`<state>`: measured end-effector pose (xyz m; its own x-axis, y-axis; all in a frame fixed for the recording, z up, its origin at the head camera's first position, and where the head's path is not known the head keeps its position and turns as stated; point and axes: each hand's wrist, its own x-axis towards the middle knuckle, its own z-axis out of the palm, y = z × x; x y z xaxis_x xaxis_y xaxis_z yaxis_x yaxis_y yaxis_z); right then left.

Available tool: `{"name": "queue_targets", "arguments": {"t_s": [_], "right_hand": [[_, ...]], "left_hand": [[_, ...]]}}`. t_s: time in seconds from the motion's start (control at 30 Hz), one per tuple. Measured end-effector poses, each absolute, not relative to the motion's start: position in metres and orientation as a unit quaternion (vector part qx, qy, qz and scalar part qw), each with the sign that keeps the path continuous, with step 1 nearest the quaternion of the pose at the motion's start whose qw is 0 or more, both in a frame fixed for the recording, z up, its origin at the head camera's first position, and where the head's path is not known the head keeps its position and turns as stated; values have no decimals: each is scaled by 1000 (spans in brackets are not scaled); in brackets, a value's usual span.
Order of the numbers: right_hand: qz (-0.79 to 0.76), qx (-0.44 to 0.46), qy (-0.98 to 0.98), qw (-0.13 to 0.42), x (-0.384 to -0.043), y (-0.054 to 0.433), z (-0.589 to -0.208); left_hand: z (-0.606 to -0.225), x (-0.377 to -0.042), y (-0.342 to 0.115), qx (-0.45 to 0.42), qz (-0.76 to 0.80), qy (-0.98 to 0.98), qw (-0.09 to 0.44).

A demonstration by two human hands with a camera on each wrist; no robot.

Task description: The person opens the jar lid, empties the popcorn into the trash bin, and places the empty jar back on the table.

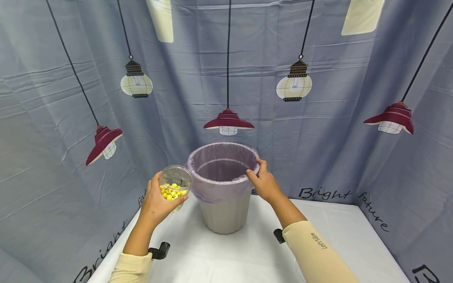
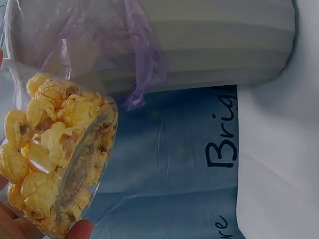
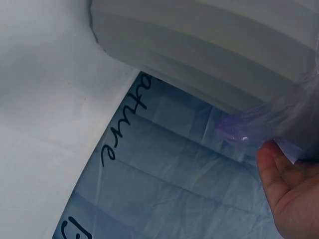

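Note:
My left hand grips a clear plastic jar partly filled with yellow popcorn. The jar's open mouth is up, close beside the left rim of a grey trash bin. In the left wrist view the popcorn shows through the jar's wall, with fingertips at its edge. A thin purple bin liner lines the bin and folds over its rim. My right hand holds the bin's right rim through the liner, thumb on the near side. The right wrist view shows fingers against the hanging liner.
The bin stands on a white table close to its back edge. Behind and at both sides hangs a blue-grey curtain printed with lamps and lettering. A black wrist strap mount sticks out at the left wrist.

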<state>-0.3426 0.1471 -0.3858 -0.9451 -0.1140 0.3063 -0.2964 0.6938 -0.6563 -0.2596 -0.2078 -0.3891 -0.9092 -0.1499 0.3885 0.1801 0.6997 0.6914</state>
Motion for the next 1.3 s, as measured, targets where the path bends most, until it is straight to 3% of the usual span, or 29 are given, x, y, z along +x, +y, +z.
{"name": "queue_targets", "arguments": {"t_s": [0.4,1.3], "right_hand": [[376,106,-913,122,-345,148,-386],[373,100,-913,129,-341,146,-388]], "left_hand": [[-360,-275,-210,-39,-371,-896,240],[-321,-293,-206,-88,-250,-935,237]]}}
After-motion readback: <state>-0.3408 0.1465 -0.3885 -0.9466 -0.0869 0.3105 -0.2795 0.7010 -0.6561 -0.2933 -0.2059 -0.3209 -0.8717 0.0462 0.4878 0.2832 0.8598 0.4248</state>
